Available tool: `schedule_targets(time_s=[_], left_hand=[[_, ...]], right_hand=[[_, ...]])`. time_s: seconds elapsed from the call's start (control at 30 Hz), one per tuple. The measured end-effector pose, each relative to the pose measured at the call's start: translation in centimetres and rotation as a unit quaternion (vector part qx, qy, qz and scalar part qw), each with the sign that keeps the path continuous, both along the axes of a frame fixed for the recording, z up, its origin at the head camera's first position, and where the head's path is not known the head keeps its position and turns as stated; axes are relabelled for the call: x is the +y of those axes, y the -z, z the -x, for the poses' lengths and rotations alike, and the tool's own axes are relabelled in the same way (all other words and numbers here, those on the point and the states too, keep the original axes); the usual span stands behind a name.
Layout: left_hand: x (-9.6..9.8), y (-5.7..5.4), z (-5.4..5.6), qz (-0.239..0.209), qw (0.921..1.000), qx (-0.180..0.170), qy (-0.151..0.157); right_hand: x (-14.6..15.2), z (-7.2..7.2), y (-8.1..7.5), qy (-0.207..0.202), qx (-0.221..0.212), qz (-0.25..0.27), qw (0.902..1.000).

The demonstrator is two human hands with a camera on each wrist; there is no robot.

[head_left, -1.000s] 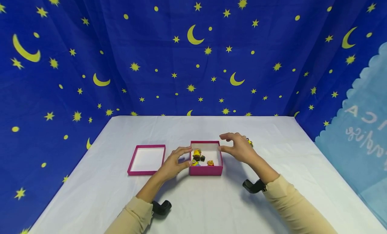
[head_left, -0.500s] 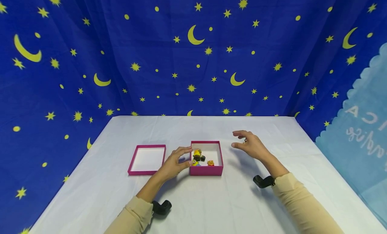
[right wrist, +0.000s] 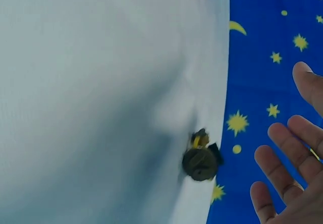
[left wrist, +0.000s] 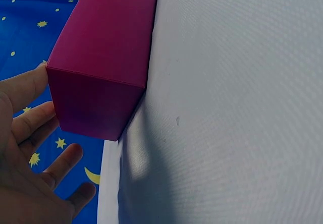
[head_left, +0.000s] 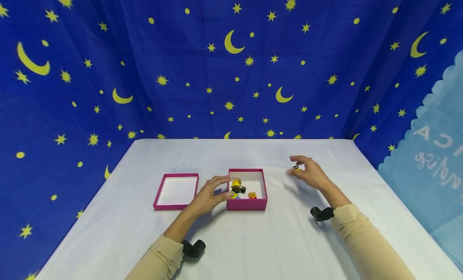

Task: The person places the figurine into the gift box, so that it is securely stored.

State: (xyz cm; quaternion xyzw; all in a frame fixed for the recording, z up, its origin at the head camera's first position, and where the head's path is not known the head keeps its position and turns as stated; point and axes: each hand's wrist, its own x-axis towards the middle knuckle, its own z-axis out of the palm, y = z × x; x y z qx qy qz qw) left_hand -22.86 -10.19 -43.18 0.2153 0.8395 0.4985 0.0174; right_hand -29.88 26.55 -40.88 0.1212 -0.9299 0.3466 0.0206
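A pink box [head_left: 247, 204] with a white inside sits mid-table, its top uncovered. My left hand [head_left: 207, 196] touches its left side, thumb and index fingertip at the rim, other fingers loosely extended. In the box lie a yellow and brown toy figure [head_left: 236, 185], a yellow and blue toy figure [head_left: 233, 195] and an orange and red bear figure [head_left: 252, 195]. To the right, my right hand [head_left: 312, 174] has its thumb and fingers apart around a small yellow toy figure with goggles [head_left: 297, 167]. In the right wrist view this figure's dark round base [right wrist: 200, 164] shows, apart from the fingers.
The box's pink-rimmed lid [head_left: 177, 208] lies on the left with its white inside up. A white cloth [head_left: 231, 248] covers the table. Behind hangs a blue curtain [head_left: 188, 51] with yellow moons and stars; a light blue scalloped banner [head_left: 430, 151] is at right.
My right hand has moved right, from the box's right rim to the toy figure with goggles, which shows between thumb and fingers. The left hand stays at the box.
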Motion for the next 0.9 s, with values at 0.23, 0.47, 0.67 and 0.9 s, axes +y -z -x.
schedule_targets(time_s=[0.23, 0.47, 0.67, 0.9], left_hand=[[0.1, -0.2, -0.1, -0.004, 1.0000, 0.003, 0.006], [0.0, 0.1, 0.1, -0.005, 0.9999, 0.006, 0.006], [0.0, 0.1, -0.1, 0.000, 1.0000, 0.004, 0.000], [0.1, 0.1, 0.0, -0.001, 1.0000, 0.006, -0.001]], right_hand=[[1.4, 0.7, 0.9, 0.008, -0.024, -0.028, 0.9993], [2.2, 1.4, 1.9, 0.019, -0.039, -0.043, 0.9981], [2.6, 1.9, 2.5, 0.018, -0.061, -0.058, 0.9963], [3.1, 2.2, 3.0, 0.006, -0.057, -0.074, 0.9956]])
